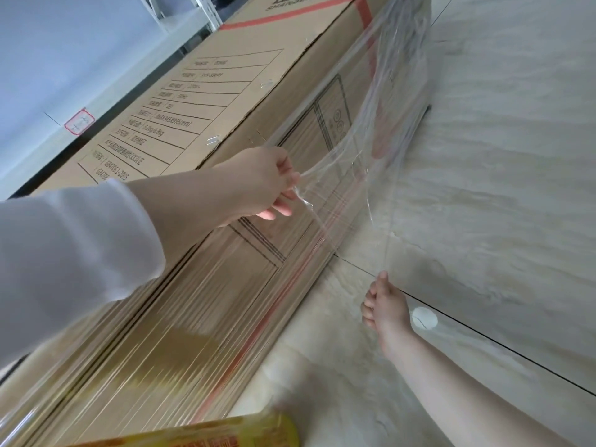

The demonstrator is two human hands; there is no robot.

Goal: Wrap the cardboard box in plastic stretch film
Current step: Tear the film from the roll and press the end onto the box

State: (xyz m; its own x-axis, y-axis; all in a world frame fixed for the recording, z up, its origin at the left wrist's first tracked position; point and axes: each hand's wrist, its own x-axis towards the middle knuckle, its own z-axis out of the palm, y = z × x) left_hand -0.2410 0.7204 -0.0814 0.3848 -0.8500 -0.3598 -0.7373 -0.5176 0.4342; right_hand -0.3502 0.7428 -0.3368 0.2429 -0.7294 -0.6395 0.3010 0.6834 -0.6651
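A long brown cardboard box [206, 101] with a printed table and red bands lies on the pale floor. Clear stretch film [200, 324] covers its near side in tight streaks. A loose sheet of the film [396, 101] hangs off the far end and runs back toward me. My left hand [267, 182], in a white sleeve, grips a bunched strand of this loose film against the box's side. My right hand [387, 308] is lower, beside the box over the floor, with its fingertips pinched on the film's thin trailing edge.
A yellow-labelled roll [225, 433] lies blurred at the bottom edge. White metal shelving [206, 14] stands beyond the box's far end, and a white surface with a red-framed sticker [79, 121] runs along its left. A round white mark [425, 318] lies on the tiled floor by my right hand.
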